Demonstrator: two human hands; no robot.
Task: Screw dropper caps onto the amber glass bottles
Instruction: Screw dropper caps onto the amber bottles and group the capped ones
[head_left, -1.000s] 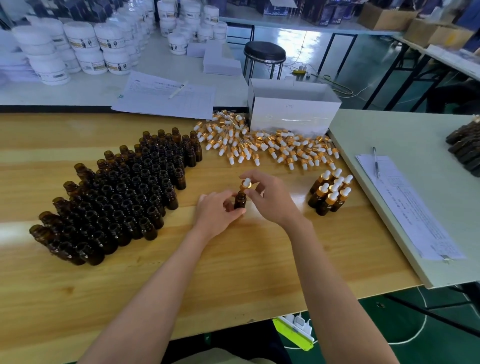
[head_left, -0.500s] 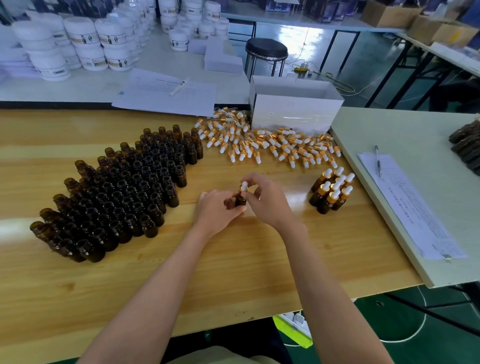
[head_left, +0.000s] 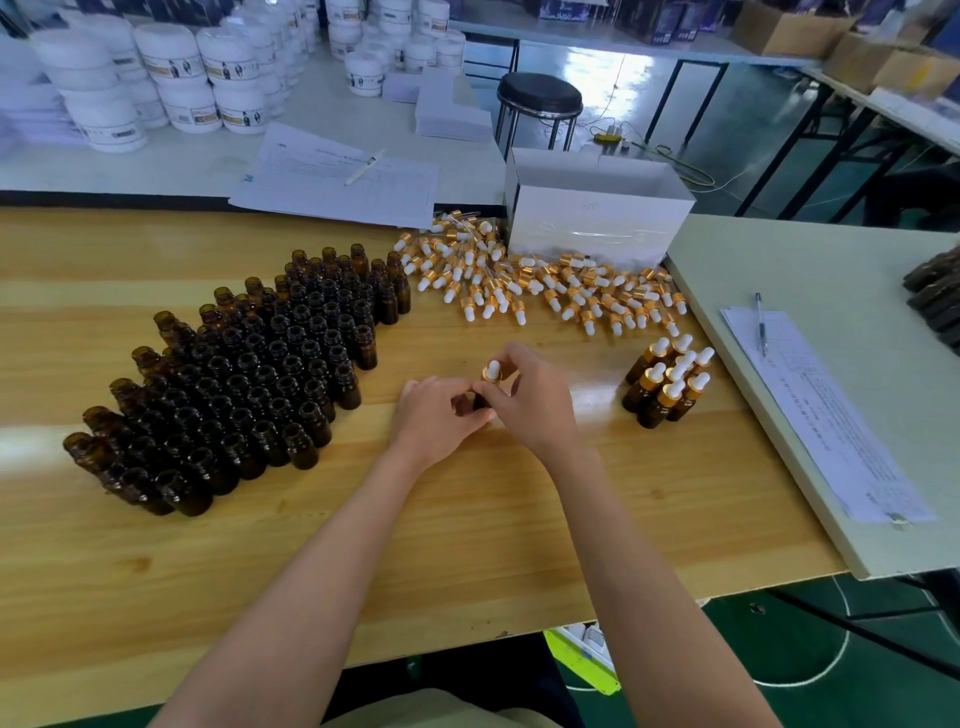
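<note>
On the light wooden desk (head_left: 467, 519), near its middle, the left hand (head_left: 434, 418) and right hand (head_left: 537, 400) meet around one small amber glass bottle (head_left: 479, 401), which stands upright and is mostly hidden between them. The left hand's grip is narrow, its fingers curled round the bottle's body. The right hand's grip pinches the dropper cap (head_left: 492, 371), a gold collar with a white rubber bulb, which sits on the bottle's neck; how far it is threaded down cannot be told. To the left, a dense cluster of open amber glass bottles (head_left: 249, 374) stands upright in slanting rows. Farther back lies a loose pile of gold-and-white dropper caps (head_left: 545, 291), scattered on their sides just in front of an open white cardboard box (head_left: 592, 218). To the right of the hands, a small group of capped amber bottles (head_left: 667, 384) stands close together near the desk's edge. Beside that edge a pale grey desk (head_left: 831, 260) carries a printed paper sheet (head_left: 826, 415) with a blue pen (head_left: 761, 322) lying on it.
</note>
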